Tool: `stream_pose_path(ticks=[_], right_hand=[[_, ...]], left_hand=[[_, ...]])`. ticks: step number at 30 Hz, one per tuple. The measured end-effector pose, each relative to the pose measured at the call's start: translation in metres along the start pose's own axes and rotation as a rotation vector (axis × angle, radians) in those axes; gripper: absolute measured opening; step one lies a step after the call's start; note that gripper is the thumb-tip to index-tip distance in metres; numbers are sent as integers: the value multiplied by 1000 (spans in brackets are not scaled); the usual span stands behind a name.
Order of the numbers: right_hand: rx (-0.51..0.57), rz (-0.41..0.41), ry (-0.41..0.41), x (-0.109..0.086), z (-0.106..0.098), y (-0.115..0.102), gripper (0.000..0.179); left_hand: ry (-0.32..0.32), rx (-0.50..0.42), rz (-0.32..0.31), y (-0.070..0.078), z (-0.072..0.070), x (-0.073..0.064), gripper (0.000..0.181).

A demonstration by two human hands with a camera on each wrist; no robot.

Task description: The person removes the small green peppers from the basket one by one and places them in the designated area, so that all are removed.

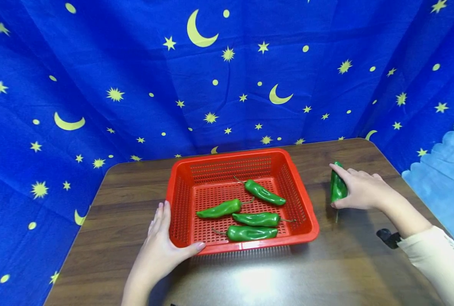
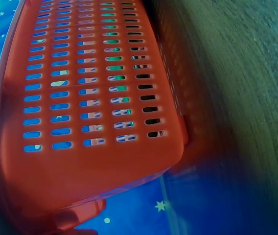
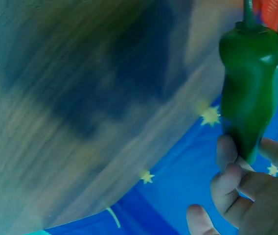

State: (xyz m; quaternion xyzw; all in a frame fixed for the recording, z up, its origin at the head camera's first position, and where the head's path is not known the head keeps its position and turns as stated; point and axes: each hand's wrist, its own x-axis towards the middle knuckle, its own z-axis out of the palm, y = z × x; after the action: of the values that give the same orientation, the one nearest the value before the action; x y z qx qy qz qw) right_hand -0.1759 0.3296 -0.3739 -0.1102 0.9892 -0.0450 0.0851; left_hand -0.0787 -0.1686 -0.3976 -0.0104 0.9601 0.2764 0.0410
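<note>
A red plastic basket (image 1: 246, 155) with slotted walls stands on the table, and several long green peppers (image 1: 263, 193) lie on its floor. My left hand (image 1: 158, 242) rests on the basket's near left corner, thumb along the front rim and straight fingers along the left side. To the right of the basket, my right hand (image 1: 364, 189) holds another green pepper (image 3: 251, 83) by its ends between thumb and fingers, the stem end toward me. The basket's slotted wall (image 2: 90, 181) fills much of the left wrist view.
The brown wooden table (image 1: 97, 255) has rounded far corners. A blue curtain (image 1: 143, 63) with yellow moons and stars hangs behind and beside it. Light blue cloth (image 1: 445, 157) shows at the right. A black strap (image 1: 388, 238) sits at my right wrist.
</note>
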Motion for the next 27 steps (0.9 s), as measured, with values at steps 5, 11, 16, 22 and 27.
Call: stream_pose_path(ticks=[5,11,16,22,27], right_hand=[[14,18,-102,3,5,4,112],[40,16,-210,9,13,10,110],[137,-7,-291,14,15,15,109],[132,9,-308,13,14,17,112],[80,36,-249,12,9,17,116]], left_hand=[[-2,-4,-5,-1,1,0,138],[4,-11,-1,-1,3,0,138],[9,-11,4,-2,3,-1,139],[3,-16,-4,-1,3,0,138],[-4,-17,-7,-1,1,1,138]])
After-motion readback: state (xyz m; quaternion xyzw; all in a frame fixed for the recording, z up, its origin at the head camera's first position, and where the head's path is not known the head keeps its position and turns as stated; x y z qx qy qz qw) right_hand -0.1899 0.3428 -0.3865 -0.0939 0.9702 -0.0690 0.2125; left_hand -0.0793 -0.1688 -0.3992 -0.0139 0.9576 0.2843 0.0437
